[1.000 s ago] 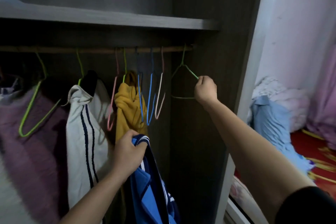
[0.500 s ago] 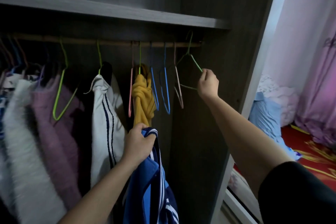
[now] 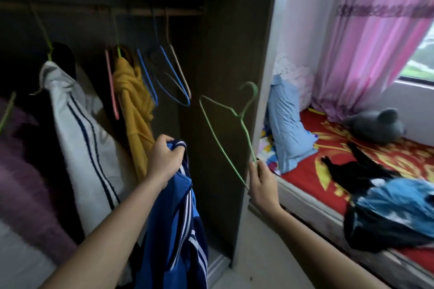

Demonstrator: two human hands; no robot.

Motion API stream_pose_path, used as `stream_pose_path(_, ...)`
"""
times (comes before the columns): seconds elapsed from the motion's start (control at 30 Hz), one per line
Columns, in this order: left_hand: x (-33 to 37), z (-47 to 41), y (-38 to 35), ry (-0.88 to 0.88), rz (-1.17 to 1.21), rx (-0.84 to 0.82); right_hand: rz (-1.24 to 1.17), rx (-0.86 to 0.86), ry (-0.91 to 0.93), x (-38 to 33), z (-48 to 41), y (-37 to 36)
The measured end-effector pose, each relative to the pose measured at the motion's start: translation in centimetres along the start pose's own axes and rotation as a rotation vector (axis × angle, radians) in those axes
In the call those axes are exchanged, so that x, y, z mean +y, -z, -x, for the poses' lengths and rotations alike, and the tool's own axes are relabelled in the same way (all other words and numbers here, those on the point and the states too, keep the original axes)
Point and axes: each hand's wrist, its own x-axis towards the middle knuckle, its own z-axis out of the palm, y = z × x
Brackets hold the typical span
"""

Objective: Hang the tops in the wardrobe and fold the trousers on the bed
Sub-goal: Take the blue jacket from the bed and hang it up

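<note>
My left hand (image 3: 164, 162) grips a blue top (image 3: 178, 223) with white stripes by its collar, and the top hangs down in front of the open wardrobe. A thin green wire hanger (image 3: 225, 129) is pinched at one lower corner by my right hand (image 3: 261, 182); it is off the rail (image 3: 164, 12) and tilted, hook up near the wardrobe's side panel. On the bed (image 3: 328, 185) to the right lie dark clothes (image 3: 361, 171) and a blue and black bundle (image 3: 394, 213).
On the rail hang a white striped top (image 3: 79, 129), a yellow garment (image 3: 136, 105), purple knitwear (image 3: 25, 162) and several bare blue and pink hangers (image 3: 173, 77). A blue pillow (image 3: 286, 122), a grey plush toy (image 3: 375, 124) and a pink curtain (image 3: 366, 37) stand by the bed.
My right hand has lifted the green hanger off the rail and brought it down and to the right. The view has swung right toward the bed. My left hand still holds the blue top.
</note>
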Motion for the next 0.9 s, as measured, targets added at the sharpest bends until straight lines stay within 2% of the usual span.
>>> stream_pose_path(0.1, -0.7, 0.6, -1.1, -0.026, -0.084, -0.111, -0.046, 0.048, -0.041, 1.9, 3.5, 3.7)
stream_pose_path(0.27, -1.2, 1.6, -2.3, -0.011, -0.227, -0.179, -0.259, -0.126, -0.086, 0.7, 5.6, 6.2)
stream_pose_path(0.33, -1.5, 1.9, -2.5, 0.011, -0.217, -0.167, -0.273, -0.201, -0.047, 0.4, 6.0, 6.5)
stream_pose_path(0.47, -2.0, 1.7, -2.7, 0.008, -0.229, -0.111, -0.328, -0.368, -0.079, -0.1, 7.4, 8.0)
stream_pose_path(0.57, -2.0, 1.5, -3.3, 0.002, -0.245, -0.085, -0.354, -0.373, -0.099, 0.3, 8.1, 9.7)
stream_pose_path(0.67, -1.4, 1.5, -4.6, -0.006, -0.259, -0.037, -0.239, -0.383, -0.158, 1.7, 8.2, 11.6)
stream_pose_path(0.77, -0.4, 2.0, -6.3, -0.03, -0.289, 0.018, -0.182, -0.456, -0.214, 2.7, 8.2, 13.5)
stream_pose_path(0.9, 1.1, 2.8, -8.0, -0.071, -0.326, 0.039, -0.239, -0.569, -0.231, 2.7, 7.7, 14.7)
